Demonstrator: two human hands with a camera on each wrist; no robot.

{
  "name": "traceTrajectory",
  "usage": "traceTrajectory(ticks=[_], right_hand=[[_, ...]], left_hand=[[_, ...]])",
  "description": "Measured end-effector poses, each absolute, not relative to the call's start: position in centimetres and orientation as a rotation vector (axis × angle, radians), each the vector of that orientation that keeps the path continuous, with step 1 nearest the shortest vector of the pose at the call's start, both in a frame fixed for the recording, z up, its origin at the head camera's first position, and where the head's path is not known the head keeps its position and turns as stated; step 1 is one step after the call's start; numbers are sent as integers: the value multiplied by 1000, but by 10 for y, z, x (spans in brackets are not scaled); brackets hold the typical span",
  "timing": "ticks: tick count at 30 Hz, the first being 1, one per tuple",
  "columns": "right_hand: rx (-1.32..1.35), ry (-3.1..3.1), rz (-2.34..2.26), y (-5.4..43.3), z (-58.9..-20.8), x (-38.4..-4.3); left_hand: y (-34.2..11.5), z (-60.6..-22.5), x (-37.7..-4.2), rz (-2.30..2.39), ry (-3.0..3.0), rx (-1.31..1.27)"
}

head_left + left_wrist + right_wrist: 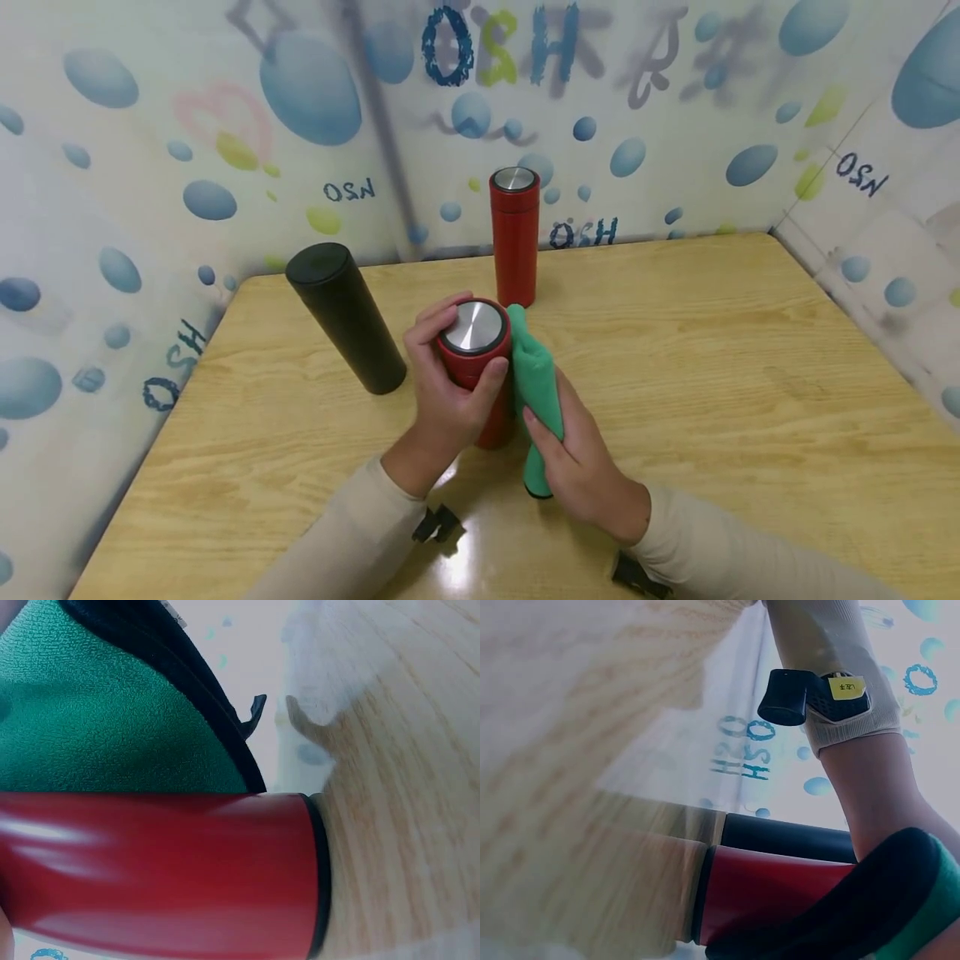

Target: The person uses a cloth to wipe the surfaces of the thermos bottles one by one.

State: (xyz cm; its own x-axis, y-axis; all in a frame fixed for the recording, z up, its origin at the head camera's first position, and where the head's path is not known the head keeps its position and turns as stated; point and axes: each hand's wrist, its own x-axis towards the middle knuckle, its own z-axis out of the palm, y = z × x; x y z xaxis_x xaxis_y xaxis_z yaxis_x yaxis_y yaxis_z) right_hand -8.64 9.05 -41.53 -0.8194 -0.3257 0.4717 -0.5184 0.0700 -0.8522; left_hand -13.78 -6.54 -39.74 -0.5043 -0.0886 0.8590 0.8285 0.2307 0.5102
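My left hand point(450, 392) grips a red thermos point(474, 367) with a silver lid near its top, fingers wrapped round the far side and thumb on the front. In the left wrist view the red thermos point(157, 870) shows its black base rim close at the wood. My right hand point(581, 454) holds a green cloth point(538, 387) against the right side of that thermos. The cloth point(112, 720) has a dark edging with a small loop. In the right wrist view, the cloth point(922, 919) covers part of the red thermos point(772, 889).
A second red thermos point(516, 242) stands behind, near the table's back edge. To the left stands a black thermos point(347, 321). The wooden table point(750, 375) meets a wall point(600, 125) with blue spots. A wrist camera point(810, 697) sits on the left sleeve.
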Motion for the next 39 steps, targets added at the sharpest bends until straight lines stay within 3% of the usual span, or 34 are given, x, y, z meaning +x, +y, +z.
traceTrajectory(ticks=[39], right_hand=[[849,-2138,1835,91,-417,-88]], left_hand=[[-66,-403,-135,-1480,-1807,-633]])
